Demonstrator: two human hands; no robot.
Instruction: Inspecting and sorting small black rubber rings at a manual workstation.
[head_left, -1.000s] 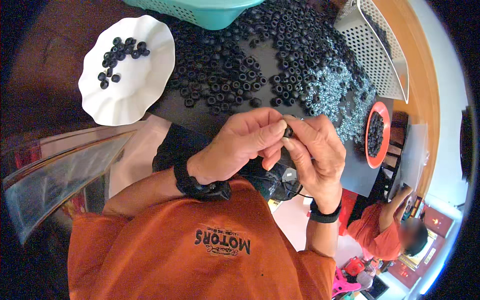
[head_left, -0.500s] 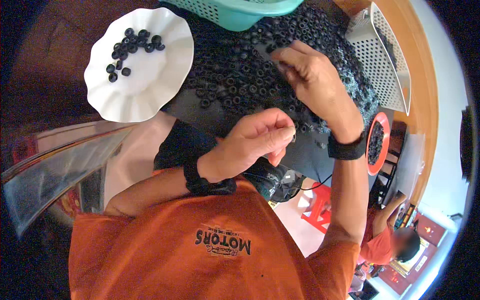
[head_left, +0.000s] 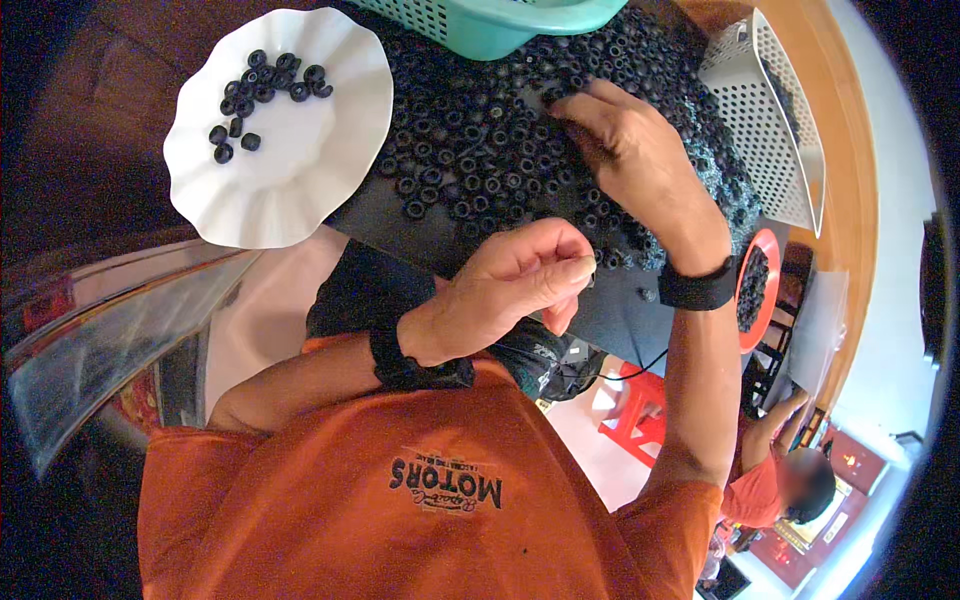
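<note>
Small black ring-shaped parts (head_left: 460,165) lie in a wide heap on the dark tabletop. Over the heap, my right hand (head_left: 645,160) curls its fingers, with the tips bunched down among the rings. Whether a ring is between them is hidden. Nearer my body, my left hand (head_left: 525,275) is closed in a pinch at the table's near edge. A sliver of something dark shows at its fingertips, too small to name. To the left, a white wavy-rimmed plate (head_left: 290,215) carries several of the same black rings (head_left: 263,92).
A teal perforated basket (head_left: 480,35) stands at the far side of the heap. On the right are a white perforated basket (head_left: 765,160) and a red dish (head_left: 767,310) of dark bits. Below the table is a red stool (head_left: 637,420). Another person (head_left: 755,490) sits at lower right.
My right hand has shifted slightly and its fingers have settled lower into the rings. My left hand keeps its pinch in nearly the same place.
</note>
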